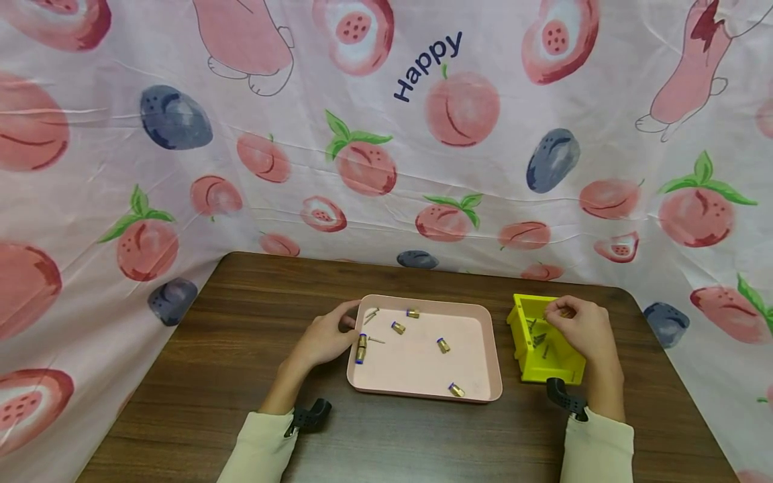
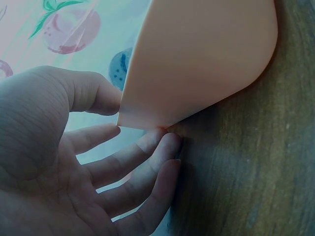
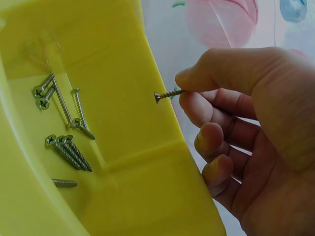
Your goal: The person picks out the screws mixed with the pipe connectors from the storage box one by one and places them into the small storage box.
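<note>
My right hand point(image 1: 581, 327) pinches a small screw point(image 3: 166, 95) between thumb and forefinger, its flat head pointing out over the yellow bin point(image 3: 142, 137). Inside the bin lie several more cross-head screws point(image 3: 66, 151), some side by side. At the left edge of the pink tray point(image 1: 424, 397), my left hand point(image 1: 325, 341) grips the rim. In the left wrist view its thumb and fingertips point(image 2: 170, 142) meet the tray's wall near a corner. The tray carries several brass fittings with blue collars point(image 1: 443, 345) and a few loose screws point(image 1: 376, 340) towards its left side.
A dark wood-grain table point(image 1: 253, 322) lies under the tray and bin. The bin stands just right of the tray, with a narrow gap between them. Fruit-patterned cloth point(image 1: 362, 221) hangs behind and at both sides. Each wrist wears a black band point(image 1: 311, 414).
</note>
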{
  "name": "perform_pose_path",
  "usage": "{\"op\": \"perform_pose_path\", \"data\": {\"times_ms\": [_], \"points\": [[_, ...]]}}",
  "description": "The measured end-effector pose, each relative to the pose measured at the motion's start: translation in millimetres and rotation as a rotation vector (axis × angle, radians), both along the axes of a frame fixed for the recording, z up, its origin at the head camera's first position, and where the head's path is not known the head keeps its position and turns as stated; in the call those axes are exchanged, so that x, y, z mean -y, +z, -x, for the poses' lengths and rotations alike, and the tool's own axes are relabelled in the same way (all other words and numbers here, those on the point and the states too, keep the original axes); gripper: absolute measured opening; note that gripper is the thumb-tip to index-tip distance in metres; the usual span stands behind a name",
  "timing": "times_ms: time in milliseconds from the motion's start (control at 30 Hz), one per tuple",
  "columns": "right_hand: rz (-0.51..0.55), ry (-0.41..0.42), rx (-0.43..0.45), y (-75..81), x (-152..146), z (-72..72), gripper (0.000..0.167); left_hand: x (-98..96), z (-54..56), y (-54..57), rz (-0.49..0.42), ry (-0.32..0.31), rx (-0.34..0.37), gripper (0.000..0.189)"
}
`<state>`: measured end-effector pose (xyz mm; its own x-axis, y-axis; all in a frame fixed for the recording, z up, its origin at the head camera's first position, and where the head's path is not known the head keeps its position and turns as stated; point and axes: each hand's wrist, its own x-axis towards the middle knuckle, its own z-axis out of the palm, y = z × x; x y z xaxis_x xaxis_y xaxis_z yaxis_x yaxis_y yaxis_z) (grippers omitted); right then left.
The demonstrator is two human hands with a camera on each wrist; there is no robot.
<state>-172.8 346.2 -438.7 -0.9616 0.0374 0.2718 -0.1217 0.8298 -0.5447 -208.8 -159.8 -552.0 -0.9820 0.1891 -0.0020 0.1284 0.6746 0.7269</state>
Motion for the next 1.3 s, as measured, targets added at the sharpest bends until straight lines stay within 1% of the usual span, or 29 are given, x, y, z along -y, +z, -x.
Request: {"op": "perform_pose_path", "data": {"times_ms": [167,367,567,667,800,967,1033,1100,1300], "points": [[0.008,-0.026,0.009,-1.4,-2.0,-0.3,0.01,1.7,3.5,-3.8,-0.009,-0.001,0.017,0.065],[0.015,-0.04,0.009,-0.2,-2.4,-1.4,0.011,2.2,4.6,-5.5,0.0,-0.002,0.017,0.065],[0.04,-0.004,-0.034,3.8,5.8,-1.3,0.014,1.6,1.7,-4.8,-0.002,-0.008,-0.018,0.065],[0.067,0.025,-0.048,5.8,13.9,-0.9,0.012,0.8,0.7,-4.5,0.004,-0.003,-0.013,0.066],[0.102,0.078,-0.08,10.3,28.0,0.8,0.008,0.6,2.7,-5.0,0.006,-0.001,-0.001,0.066],[0.149,0.176,-0.115,13.8,51.7,3.7,0.004,-1.1,-1.2,1.5,0.014,-0.005,-0.012,0.065],[0.164,0.22,-0.115,14.4,62.7,5.6,0.004,-1.6,-2.3,2.4,0.015,-0.008,-0.017,0.065],[0.173,0.261,-0.104,15.5,74.6,8.1,0.004,-0.9,-1.0,0.2,0.013,-0.012,-0.011,0.065],[0.156,0.395,-0.081,21.8,114.8,19.2,0.006,-0.8,-1.4,0.0,0.013,-0.006,-0.017,0.065]]}}
